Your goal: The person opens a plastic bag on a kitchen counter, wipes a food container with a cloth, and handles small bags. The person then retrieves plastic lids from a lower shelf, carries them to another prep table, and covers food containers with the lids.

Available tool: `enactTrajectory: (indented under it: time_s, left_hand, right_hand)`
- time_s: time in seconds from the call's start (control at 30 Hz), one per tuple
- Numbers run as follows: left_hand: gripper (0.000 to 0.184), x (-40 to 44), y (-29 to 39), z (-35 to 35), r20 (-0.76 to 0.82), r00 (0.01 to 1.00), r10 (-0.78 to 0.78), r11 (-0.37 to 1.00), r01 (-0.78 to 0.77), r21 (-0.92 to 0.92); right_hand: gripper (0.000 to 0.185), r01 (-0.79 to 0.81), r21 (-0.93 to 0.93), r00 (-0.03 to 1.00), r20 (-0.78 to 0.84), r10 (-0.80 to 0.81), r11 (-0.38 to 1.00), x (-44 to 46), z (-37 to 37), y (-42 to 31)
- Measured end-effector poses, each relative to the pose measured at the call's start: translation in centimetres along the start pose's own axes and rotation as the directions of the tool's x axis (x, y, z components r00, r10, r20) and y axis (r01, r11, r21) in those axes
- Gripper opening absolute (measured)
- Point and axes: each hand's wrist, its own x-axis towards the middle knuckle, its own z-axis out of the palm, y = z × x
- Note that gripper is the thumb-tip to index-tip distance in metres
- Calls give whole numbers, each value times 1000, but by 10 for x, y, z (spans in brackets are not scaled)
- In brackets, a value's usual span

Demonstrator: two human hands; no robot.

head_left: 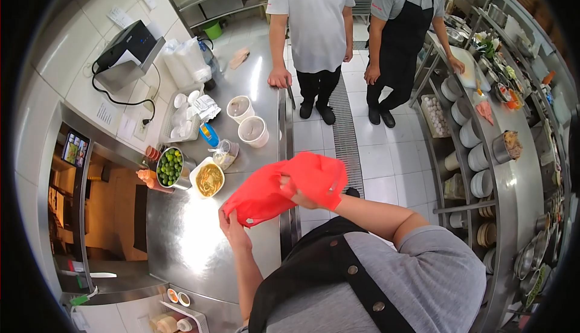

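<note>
Red bag, soft and light in both hands

The red bag (260,189) hangs creased between the hands, partly over the steel worktop (175,236) and across its edge. The left hand (234,231) pinches its lower left edge between thumb and fingers. The right hand (305,198) lies against the other end; folds hide whether its fingers close. The material looks thin, limp and perhaps slippery, likely to crumple, and could tear near the openings. Its gathered edges should offer the surest hold. A white bowl of yellowish food (209,180) sits nearby.
</note>
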Motion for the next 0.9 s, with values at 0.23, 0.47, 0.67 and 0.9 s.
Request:
enactTrajectory:
  time_s: [0.23, 0.47, 0.67, 0.9]
  left_hand:
    - [32, -12, 13, 7, 58, 993, -100, 995, 101, -11]
    - [33, -21, 2, 28, 265, 963, -56, 993, 25, 119]
    - [30, -21, -3, 29, 52, 996, 67, 968, -53, -246]
    - [51, -40, 50, 29, 218, 932, 289, 943, -316, 101]
  right_hand:
    - [30, -354, 124, 935, 78, 347, 927, -5, 48, 24]
    - [31, -117, 217, 984, -106, 143, 969, -6, 72, 8]
    - [35, -82, 110, 993, -71, 90, 991, -3, 73, 19]
    - [36, -291, 269, 934, -127, 334, 918, -3, 21, 68]
